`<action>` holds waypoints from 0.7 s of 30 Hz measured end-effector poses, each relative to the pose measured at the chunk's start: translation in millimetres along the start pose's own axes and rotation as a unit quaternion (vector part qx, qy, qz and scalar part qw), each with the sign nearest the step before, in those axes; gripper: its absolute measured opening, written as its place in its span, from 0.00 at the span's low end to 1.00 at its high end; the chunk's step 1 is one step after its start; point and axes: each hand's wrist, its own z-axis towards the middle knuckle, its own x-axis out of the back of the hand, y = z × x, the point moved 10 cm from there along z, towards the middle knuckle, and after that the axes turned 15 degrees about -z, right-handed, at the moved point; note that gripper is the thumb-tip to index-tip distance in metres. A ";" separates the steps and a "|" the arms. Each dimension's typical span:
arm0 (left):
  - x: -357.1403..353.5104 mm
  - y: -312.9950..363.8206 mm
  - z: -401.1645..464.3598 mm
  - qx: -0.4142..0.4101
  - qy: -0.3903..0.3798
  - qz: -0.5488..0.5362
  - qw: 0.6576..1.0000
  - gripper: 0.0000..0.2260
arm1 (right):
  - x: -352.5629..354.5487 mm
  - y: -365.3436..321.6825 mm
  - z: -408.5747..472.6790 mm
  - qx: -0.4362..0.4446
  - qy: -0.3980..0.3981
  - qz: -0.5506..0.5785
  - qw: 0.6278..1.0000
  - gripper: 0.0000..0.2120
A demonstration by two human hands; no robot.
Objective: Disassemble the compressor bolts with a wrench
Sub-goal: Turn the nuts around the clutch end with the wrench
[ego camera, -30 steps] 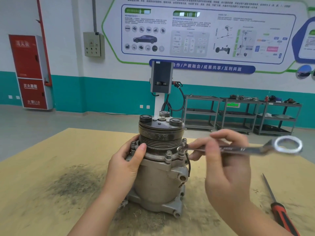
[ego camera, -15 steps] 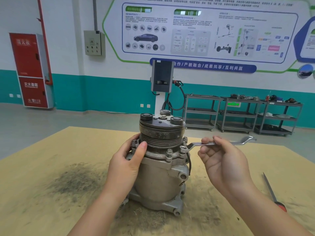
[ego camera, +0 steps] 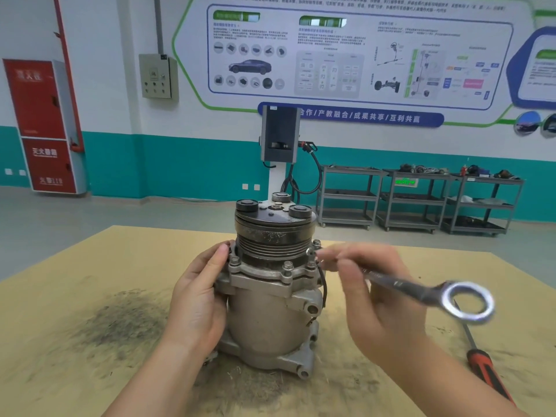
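A grey metal compressor (ego camera: 270, 314) stands upright on the wooden table (ego camera: 90, 296), its ribbed pulley on top. Several bolts (ego camera: 288, 265) ring its flange. My left hand (ego camera: 198, 299) grips the compressor's left side, thumb at the flange. My right hand (ego camera: 376, 299), blurred with motion, holds the shank of a silver wrench (ego camera: 421, 291). The wrench's open end sits at the bolt (ego camera: 310, 252) on the flange's right side. Its ring end (ego camera: 467, 300) points right and toward me.
A screwdriver with a red and black handle (ego camera: 487, 374) lies on the table at the right. Dark grime and debris (ego camera: 120, 320) stain the table left of the compressor. Beyond the table stand a charging post (ego camera: 279, 139) and metal shelf carts (ego camera: 421, 200).
The wrench has swung about the right-side bolt: ring end near me, then away toward the back, and now back toward me. My left hand has kept its hold on the compressor.
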 end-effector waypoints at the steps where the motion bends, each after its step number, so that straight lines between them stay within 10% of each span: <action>1: 0.7 0.4 0.5 -0.003 0.000 0.001 1.000 0.05 | 7.2 9.1 3.9 -0.050 0.024 0.039 0.998 0.04; 7: -1.2 1.0 2.9 0.000 -0.026 0.020 0.999 0.06 | 9.5 83.0 -15.8 -0.405 0.096 0.257 0.872 0.07; 15: -2.4 0.9 1.4 -0.020 -0.029 0.035 0.999 0.06 | -28.9 107.9 -40.0 -0.564 0.030 0.378 0.734 0.09; 21: -1.2 1.2 -1.1 -0.045 -0.032 0.080 0.995 0.09 | 0.3 75.5 -26.1 -0.305 0.114 0.214 0.921 0.07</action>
